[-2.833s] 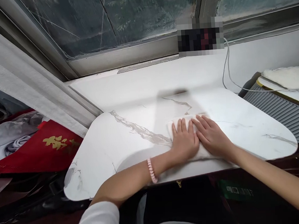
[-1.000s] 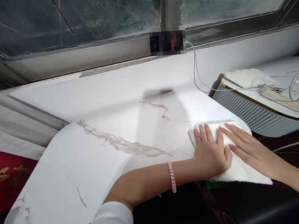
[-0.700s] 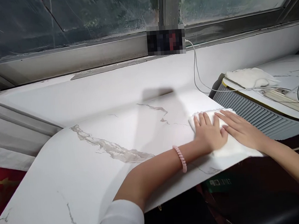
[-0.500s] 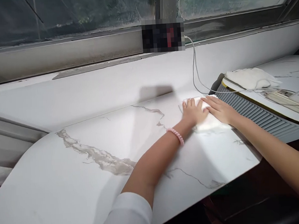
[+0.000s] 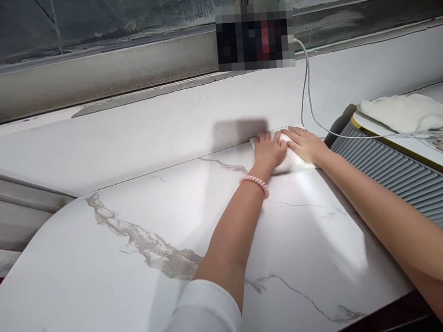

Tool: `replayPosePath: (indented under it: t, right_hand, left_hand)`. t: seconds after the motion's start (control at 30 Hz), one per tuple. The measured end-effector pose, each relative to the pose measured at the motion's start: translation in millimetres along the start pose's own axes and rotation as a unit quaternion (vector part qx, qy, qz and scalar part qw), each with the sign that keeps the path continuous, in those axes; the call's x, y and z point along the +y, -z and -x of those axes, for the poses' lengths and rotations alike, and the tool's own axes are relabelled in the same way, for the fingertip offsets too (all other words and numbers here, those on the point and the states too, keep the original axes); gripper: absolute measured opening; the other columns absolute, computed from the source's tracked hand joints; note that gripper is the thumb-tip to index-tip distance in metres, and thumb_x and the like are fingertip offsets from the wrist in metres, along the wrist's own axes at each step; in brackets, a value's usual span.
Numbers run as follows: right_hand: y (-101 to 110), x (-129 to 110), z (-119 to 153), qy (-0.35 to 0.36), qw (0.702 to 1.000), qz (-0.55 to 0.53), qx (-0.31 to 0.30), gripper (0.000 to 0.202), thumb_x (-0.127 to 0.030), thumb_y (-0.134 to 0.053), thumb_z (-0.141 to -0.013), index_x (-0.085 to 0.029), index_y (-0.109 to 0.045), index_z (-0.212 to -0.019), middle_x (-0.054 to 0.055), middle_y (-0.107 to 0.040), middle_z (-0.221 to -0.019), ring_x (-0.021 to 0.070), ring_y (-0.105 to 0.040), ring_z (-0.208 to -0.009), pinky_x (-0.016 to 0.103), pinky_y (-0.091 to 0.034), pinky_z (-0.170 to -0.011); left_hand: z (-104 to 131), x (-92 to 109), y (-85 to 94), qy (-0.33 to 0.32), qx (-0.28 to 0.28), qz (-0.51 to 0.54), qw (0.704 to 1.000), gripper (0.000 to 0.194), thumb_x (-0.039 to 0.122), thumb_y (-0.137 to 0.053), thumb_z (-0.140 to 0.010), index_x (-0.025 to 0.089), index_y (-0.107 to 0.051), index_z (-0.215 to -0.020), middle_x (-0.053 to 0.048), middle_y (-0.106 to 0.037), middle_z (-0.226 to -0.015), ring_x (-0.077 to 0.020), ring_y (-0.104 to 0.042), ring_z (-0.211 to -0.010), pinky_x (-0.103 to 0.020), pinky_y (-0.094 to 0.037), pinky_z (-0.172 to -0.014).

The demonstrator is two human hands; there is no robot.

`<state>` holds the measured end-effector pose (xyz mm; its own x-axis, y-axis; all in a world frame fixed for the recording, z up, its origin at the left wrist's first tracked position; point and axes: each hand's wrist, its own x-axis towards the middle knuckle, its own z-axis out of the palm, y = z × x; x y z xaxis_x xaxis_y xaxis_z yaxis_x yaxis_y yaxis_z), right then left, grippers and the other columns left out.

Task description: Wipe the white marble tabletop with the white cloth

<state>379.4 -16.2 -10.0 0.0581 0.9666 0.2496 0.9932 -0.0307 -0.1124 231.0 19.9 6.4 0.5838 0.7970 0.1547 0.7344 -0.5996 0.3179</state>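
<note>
A white cloth (image 5: 292, 162) lies on the white marble-patterned tabletop (image 5: 141, 207), against the foot of the wall. My left hand (image 5: 269, 150), with a pink coiled band at the wrist, presses on the cloth's left part, its fingers spread and a little bent. On the right part rests my right hand (image 5: 306, 144), flat with its fingers stretched out. The thumbs are close to each other over the cloth. Beneath both palms the cloth is hidden.
A pixelated dark object (image 5: 255, 39) stands on the window ledge. From it a white cable (image 5: 311, 99) runs down and right. A grey ribbed panel (image 5: 400, 173) stands to the right, beside a surface holding another white cloth (image 5: 403, 113).
Both hands have slid the cloth away from me and a little left, up to the wall. The view has also shifted slightly.
</note>
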Motion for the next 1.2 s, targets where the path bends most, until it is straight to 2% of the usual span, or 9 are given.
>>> replayPosePath:
  t: [0.1,0.2,0.33,0.53,0.7,0.83,0.97,1.07,1.2]
  right_hand:
    - [2,-5,20,0.01,1.0,0.0,0.002,0.057,-0.036,-0.025,-0.096,-0.018,-0.041,-0.147,0.01,-0.041,-0.152,0.0326,-0.034,-0.14,0.055,-0.032,-0.111]
    - [9,-19,52,0.016,1.0,0.002,0.006,0.056,-0.036,-0.026,-0.096,-0.019,-0.04,-0.147,0.009,-0.04,-0.152,0.0324,-0.033,-0.141,0.056,-0.032,-0.111]
    - [23,-48,112,-0.01,1.0,0.02,0.001,0.056,-0.037,-0.025,-0.096,-0.018,-0.041,-0.146,0.01,-0.038,-0.154,0.0314,-0.032,-0.142,0.052,-0.031,-0.114]
    - [47,-98,207,-0.032,0.999,0.033,0.007,0.057,-0.039,-0.022,-0.098,-0.017,-0.039,-0.148,0.012,-0.037,-0.154,0.0317,-0.03,-0.143,0.053,-0.03,-0.114]
    - [54,-136,253,-0.018,0.999,0.033,0.022,0.056,-0.039,-0.024,-0.098,-0.021,-0.033,-0.151,0.012,-0.038,-0.154,0.0318,-0.03,-0.143,0.054,-0.033,-0.112]
    - [53,-158,265,-0.005,0.999,0.038,0.036,0.056,-0.037,-0.026,-0.098,-0.023,-0.03,-0.152,0.012,-0.04,-0.152,0.0306,-0.03,-0.143,0.053,-0.035,-0.111]
    - [52,-167,259,0.008,0.999,0.047,0.02,0.055,-0.037,-0.025,-0.098,-0.017,-0.04,-0.147,0.015,-0.04,-0.152,0.0307,-0.03,-0.143,0.052,-0.035,-0.11]
    - [48,-166,237,0.014,0.999,0.05,0.006,0.054,-0.034,-0.027,-0.097,-0.015,-0.043,-0.145,0.015,-0.041,-0.151,0.0307,-0.033,-0.141,0.05,-0.034,-0.111]
    - [35,-162,179,0.025,0.999,0.037,-0.005,0.053,-0.031,-0.029,-0.096,-0.013,-0.045,-0.144,0.015,-0.043,-0.149,0.0311,-0.035,-0.139,0.048,-0.033,-0.111]
  left_hand:
    - [17,5,2.5,-0.007,-0.007,-0.01,1.0,0.05,0.033,-0.023,-0.099,0.022,-0.038,-0.146,-0.008,-0.041,-0.15,-0.0233,-0.031,-0.14,-0.043,-0.019,-0.117]
    - [47,10,6.0,-0.016,-0.014,-0.005,1.0,0.051,0.034,-0.024,-0.1,0.019,-0.037,-0.147,-0.01,-0.037,-0.152,-0.0246,-0.028,-0.143,-0.043,-0.016,-0.119]
    - [103,23,10.3,-0.032,-0.033,-0.007,0.999,0.053,0.035,-0.024,-0.1,0.017,-0.034,-0.149,-0.012,-0.033,-0.155,-0.0267,-0.024,-0.145,-0.045,-0.014,-0.12]
    - [195,38,19.7,-0.069,-0.035,-0.002,0.997,0.052,0.036,-0.026,-0.1,0.018,-0.033,-0.149,-0.011,-0.033,-0.156,-0.0277,-0.023,-0.145,-0.047,-0.016,-0.119]
    - [254,34,35.0,-0.083,-0.041,-0.003,0.996,0.053,0.038,-0.029,-0.1,0.019,-0.033,-0.149,-0.013,-0.033,-0.155,-0.0296,-0.024,-0.145,-0.049,-0.018,-0.119]
    - [279,24,46.7,-0.079,-0.058,-0.003,0.995,0.054,0.038,-0.031,-0.1,0.018,-0.032,-0.15,-0.014,-0.031,-0.156,-0.0313,-0.022,-0.145,-0.051,-0.019,-0.118]
    - [282,14,51.7,-0.074,-0.066,-0.001,0.995,0.055,0.037,-0.031,-0.1,0.017,-0.03,-0.151,-0.016,-0.029,-0.156,-0.0322,-0.021,-0.146,-0.052,-0.018,-0.118]
    - [268,6,52.5,-0.051,-0.076,0.007,0.996,0.054,0.037,-0.032,-0.1,0.017,-0.031,-0.15,-0.015,-0.03,-0.156,-0.0316,-0.02,-0.146,-0.051,-0.017,-0.119]
    - [224,-17,51.8,0.008,-0.06,0.025,0.998,0.05,0.034,-0.032,-0.1,0.021,-0.036,-0.148,-0.011,-0.032,-0.156,-0.027,-0.024,-0.145,-0.048,-0.016,-0.12]
